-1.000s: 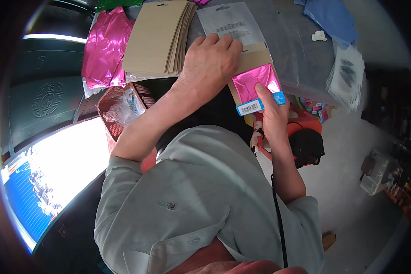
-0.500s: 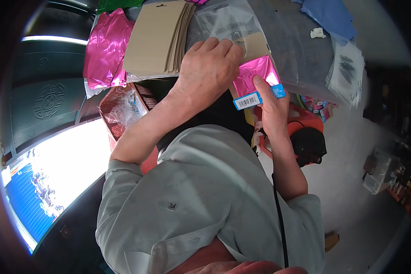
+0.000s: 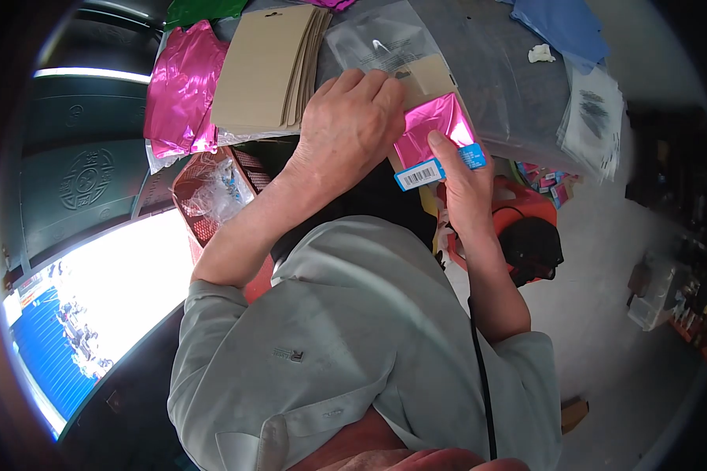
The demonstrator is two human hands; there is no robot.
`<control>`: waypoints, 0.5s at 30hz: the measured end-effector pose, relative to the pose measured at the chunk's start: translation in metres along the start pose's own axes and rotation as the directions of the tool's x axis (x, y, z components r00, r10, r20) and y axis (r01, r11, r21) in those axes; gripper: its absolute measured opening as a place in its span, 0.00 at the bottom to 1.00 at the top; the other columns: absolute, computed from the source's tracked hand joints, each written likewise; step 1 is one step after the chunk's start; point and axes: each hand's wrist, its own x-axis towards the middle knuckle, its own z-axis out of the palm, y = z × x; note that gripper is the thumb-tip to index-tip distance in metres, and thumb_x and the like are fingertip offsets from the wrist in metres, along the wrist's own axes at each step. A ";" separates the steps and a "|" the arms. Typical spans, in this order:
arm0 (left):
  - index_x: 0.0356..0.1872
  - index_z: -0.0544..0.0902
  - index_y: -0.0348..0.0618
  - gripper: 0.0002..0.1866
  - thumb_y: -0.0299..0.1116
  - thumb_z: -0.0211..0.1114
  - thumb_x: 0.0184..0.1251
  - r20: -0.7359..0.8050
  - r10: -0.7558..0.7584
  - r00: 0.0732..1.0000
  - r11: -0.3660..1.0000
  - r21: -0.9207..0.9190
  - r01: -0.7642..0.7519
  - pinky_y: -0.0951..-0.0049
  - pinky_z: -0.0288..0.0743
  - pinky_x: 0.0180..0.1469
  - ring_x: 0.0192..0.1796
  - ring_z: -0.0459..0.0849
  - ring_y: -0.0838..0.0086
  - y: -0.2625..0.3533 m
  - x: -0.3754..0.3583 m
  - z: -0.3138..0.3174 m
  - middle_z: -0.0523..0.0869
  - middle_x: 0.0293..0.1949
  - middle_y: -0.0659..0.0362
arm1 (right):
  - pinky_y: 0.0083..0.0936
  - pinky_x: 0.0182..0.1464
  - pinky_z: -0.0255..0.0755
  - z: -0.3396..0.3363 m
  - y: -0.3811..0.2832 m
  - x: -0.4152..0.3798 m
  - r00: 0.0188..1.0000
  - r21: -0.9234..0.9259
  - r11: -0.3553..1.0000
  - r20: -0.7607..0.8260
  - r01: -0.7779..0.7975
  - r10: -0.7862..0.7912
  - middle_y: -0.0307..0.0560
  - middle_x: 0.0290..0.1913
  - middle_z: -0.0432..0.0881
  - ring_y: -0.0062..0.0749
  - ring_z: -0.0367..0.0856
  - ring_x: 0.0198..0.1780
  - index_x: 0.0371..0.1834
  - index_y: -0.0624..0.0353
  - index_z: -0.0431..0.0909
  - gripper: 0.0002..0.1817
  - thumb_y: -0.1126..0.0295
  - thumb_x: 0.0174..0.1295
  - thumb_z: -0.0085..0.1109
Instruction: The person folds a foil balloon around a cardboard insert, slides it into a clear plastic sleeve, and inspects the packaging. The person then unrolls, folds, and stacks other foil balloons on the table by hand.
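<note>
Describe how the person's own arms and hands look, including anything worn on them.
The left hand and right hand are ungloved, with no watch or bracelet showing at either wrist. The left sleeve and right sleeve are short, plain, pale grey-green cloth, ending near the elbows. A thin black cable runs beside the right sleeve.

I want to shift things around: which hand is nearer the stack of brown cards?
Left. The left hand is just beside the brown card stack, at its lower right in the picture; the right hand is farther right, holding the pink packet.
</note>
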 end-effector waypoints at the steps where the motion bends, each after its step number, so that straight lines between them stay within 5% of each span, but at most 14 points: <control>1: 0.41 0.84 0.45 0.07 0.28 0.75 0.68 0.000 0.000 1.000 1.000 0.004 0.000 0.57 0.84 0.45 0.39 0.86 0.59 0.000 0.001 0.000 0.83 0.35 0.58 | 0.18 0.43 0.78 0.001 -0.001 0.000 1.000 0.001 1.000 -0.003 0.008 -0.008 0.31 0.42 0.91 0.11 0.86 0.40 0.54 0.56 0.90 0.09 0.64 0.81 0.72; 6: 0.36 0.82 0.45 0.06 0.29 0.73 0.66 -0.017 0.026 1.000 0.999 0.041 -0.025 0.60 0.84 0.44 0.42 0.88 0.62 -0.003 0.005 0.008 0.84 0.36 0.59 | 0.17 0.43 0.76 -0.002 0.001 0.000 0.999 0.000 1.000 0.033 0.004 -0.004 0.30 0.42 0.90 0.10 0.85 0.40 0.53 0.56 0.90 0.08 0.64 0.81 0.73; 10: 0.42 0.85 0.44 0.06 0.29 0.75 0.70 -0.011 0.055 0.998 0.998 0.004 -0.055 0.57 0.85 0.45 0.40 0.87 0.59 -0.004 0.007 0.008 0.84 0.36 0.58 | 0.16 0.42 0.74 0.001 0.000 0.000 1.000 -0.010 1.000 0.006 0.014 -0.014 0.29 0.39 0.88 0.09 0.83 0.39 0.51 0.55 0.90 0.08 0.64 0.81 0.73; 15: 0.43 0.85 0.45 0.06 0.30 0.75 0.71 0.010 0.005 1.000 1.000 -0.001 -0.005 0.57 0.85 0.44 0.40 0.87 0.59 0.001 0.006 0.007 0.85 0.37 0.58 | 0.17 0.42 0.75 0.001 0.000 0.001 1.000 -0.030 0.999 -0.012 0.012 -0.013 0.31 0.43 0.88 0.10 0.83 0.41 0.59 0.56 0.87 0.12 0.64 0.81 0.73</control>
